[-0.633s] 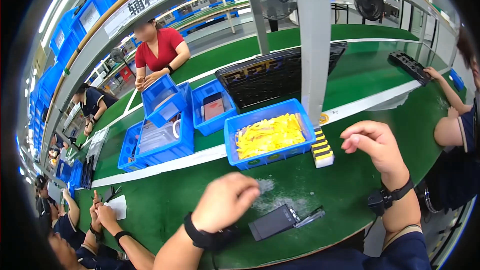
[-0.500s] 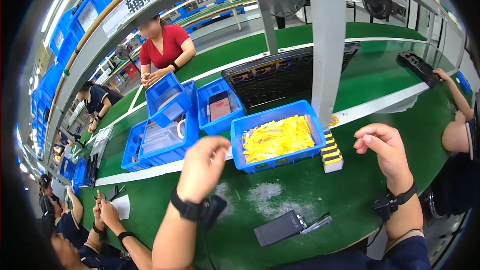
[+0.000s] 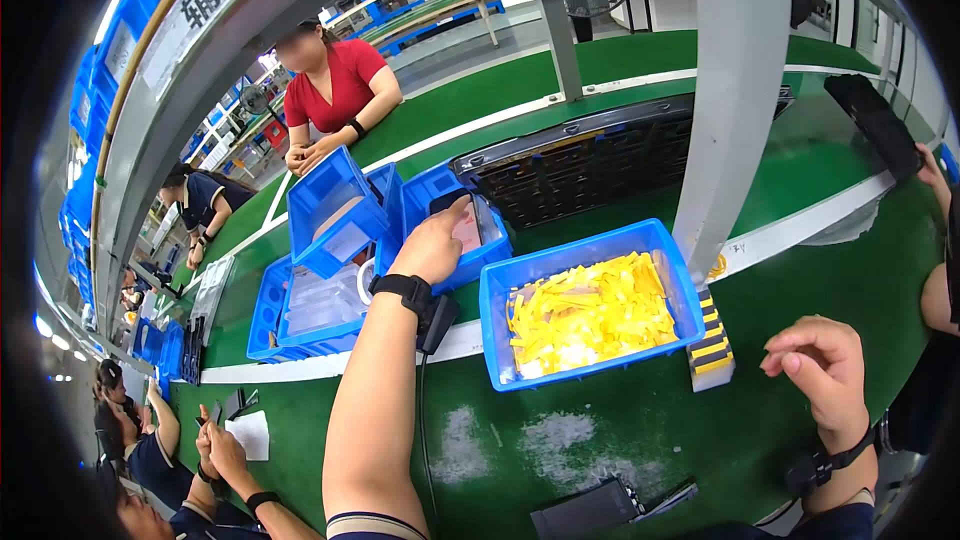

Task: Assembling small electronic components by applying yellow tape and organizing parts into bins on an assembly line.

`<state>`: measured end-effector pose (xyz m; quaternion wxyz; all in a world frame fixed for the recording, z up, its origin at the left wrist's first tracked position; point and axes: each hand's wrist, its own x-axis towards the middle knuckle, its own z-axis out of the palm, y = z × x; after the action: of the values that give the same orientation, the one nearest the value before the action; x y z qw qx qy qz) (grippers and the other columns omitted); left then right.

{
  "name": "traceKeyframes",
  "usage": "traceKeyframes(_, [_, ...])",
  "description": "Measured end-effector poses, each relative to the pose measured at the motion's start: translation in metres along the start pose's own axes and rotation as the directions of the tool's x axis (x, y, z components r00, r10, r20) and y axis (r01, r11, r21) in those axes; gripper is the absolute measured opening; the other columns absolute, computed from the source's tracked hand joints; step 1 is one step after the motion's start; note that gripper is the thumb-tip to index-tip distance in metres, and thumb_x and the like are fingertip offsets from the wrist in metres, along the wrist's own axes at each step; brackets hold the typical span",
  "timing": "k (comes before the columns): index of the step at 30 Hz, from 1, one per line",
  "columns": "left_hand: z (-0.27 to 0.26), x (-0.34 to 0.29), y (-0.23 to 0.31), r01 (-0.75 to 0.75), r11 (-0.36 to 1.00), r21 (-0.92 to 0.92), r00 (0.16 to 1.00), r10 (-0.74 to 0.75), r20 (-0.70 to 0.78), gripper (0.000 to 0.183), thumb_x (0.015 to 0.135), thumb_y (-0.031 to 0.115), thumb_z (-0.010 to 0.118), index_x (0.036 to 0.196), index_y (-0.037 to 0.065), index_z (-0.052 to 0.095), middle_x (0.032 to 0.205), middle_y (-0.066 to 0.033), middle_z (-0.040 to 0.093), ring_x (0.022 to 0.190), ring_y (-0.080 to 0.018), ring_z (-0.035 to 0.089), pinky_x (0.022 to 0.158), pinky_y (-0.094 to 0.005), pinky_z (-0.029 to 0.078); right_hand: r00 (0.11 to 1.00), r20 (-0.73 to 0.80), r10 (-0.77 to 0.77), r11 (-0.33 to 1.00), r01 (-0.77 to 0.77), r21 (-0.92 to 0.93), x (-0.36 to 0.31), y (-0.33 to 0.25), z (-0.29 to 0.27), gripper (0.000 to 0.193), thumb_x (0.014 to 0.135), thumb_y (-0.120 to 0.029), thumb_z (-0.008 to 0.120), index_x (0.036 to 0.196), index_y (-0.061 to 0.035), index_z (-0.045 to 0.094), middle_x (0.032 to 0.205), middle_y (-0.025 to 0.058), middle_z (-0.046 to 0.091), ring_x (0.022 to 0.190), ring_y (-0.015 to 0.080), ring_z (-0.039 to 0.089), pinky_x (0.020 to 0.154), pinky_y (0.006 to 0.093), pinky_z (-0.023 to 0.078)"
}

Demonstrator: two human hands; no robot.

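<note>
My left hand (image 3: 432, 248) reaches forward over a blue bin (image 3: 490, 265), its index finger stretched out at a flat dark-edged piece with a pinkish face (image 3: 467, 230) that looks like a phone. Whether the fingertip touches it I cannot tell, and the other fingers are mostly hidden. My right hand (image 3: 822, 370) hovers over the green table at the right, fingers loosely bent, thumb apart, nothing visible in them. Between the hands stands a blue bin (image 3: 592, 377) full of yellow strips (image 3: 590, 310). A dark flat device (image 3: 585, 512) lies near the lower edge, beside a thin grey piece.
Stacked blue bins (image 3: 330, 205) stand left of my left hand. A grey post (image 3: 735, 110) rises behind the yellow strips, near a yellow-and-black striped block (image 3: 712, 350). A black tray (image 3: 590, 160) leans behind. Co-workers' hands (image 3: 218, 450) are at the left; another person (image 3: 335, 90) sits across.
My left hand has moved forward from above the near table to the bin with the phone-like piece. The right hand stays bent over the table. The view has shifted somewhat.
</note>
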<state>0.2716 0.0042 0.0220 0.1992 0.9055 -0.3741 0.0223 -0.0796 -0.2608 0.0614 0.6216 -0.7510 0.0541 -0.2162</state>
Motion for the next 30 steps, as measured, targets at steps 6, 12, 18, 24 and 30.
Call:
traceKeyframes(6, [-0.009, 0.004, 0.021, 0.119, 0.993, 0.022, 0.983, -0.121, 0.135, 0.059, 0.071, -0.004, 0.044, 0.129, -0.002, 0.037, 0.127, -0.0190, 0.046, 0.120, -0.0302, 0.042, 0.102, -0.0326, 0.031, 1.000, 0.022, -0.018, 0.993, 0.020, -0.116, -0.002, 0.002, 0.001, 0.012, 0.074, -0.007, 0.061, 0.082, 0.0012, 0.064, 0.070, 0.0095, 0.064, 0.064, 0.0158, 0.060, 0.059, 0.0243, 0.046])
traceKeyframes(12, [-0.009, 0.001, 0.019, 0.139, 0.990, 0.020, 0.980, -0.140, 0.139, 0.059, 0.070, -0.002, 0.044, 0.129, -0.001, 0.038, 0.128, -0.0206, 0.044, 0.120, -0.0316, 0.041, 0.102, -0.0328, 0.031, 0.996, 0.049, -0.077, 0.974, 0.085, -0.209, -0.001, 0.003, 0.000, 0.013, 0.075, -0.009, 0.061, 0.081, 0.0019, 0.063, 0.071, 0.0100, 0.064, 0.064, 0.0159, 0.060, 0.059, 0.0242, 0.046])
traceKeyframes(18, [-0.003, 0.000, 0.016, 0.120, 0.992, 0.031, 0.993, -0.120, -0.004, 0.063, 0.070, -0.001, 0.046, 0.132, 0.004, 0.035, 0.121, -0.0199, 0.050, 0.114, -0.0323, 0.047, 0.097, -0.0360, 0.036, 0.984, -0.172, -0.042, 0.993, 0.021, -0.118, -0.002, -0.005, -0.010, 0.017, 0.078, -0.009, 0.057, 0.087, 0.0050, 0.060, 0.075, 0.0090, 0.057, 0.069, 0.0140, 0.058, 0.065, 0.0225, 0.046])
traceKeyframes(24, [-0.002, -0.007, 0.006, 0.123, 0.992, 0.025, 0.991, -0.122, -0.058, 0.064, 0.070, -0.001, 0.049, 0.132, 0.006, 0.035, 0.118, -0.0174, 0.054, 0.108, -0.0341, 0.050, 0.094, -0.0376, 0.039, 0.983, -0.072, -0.169, 0.667, 0.061, -0.742, 0.016, 0.003, -0.043, 0.031, 0.068, -0.001, 0.059, 0.099, 0.0031, 0.055, 0.096, 0.0143, 0.056, 0.090, 0.0261, 0.054, 0.081, 0.0317, 0.042])
traceKeyframes(30, [-0.001, -0.004, 0.014, 0.123, 0.992, 0.016, 0.990, -0.122, -0.076, 0.065, 0.070, -0.001, 0.048, 0.132, 0.006, 0.034, 0.116, -0.0180, 0.055, 0.108, -0.0344, 0.051, 0.093, -0.0380, 0.039, 0.995, -0.060, -0.078, 0.322, -0.032, -0.946, 0.030, 0.078, -0.128, 0.051, 0.073, -0.012, 0.064, 0.119, 0.0030, 0.046, 0.117, 0.0203, 0.049, 0.111, 0.0350, 0.046, 0.096, 0.0374, 0.034])
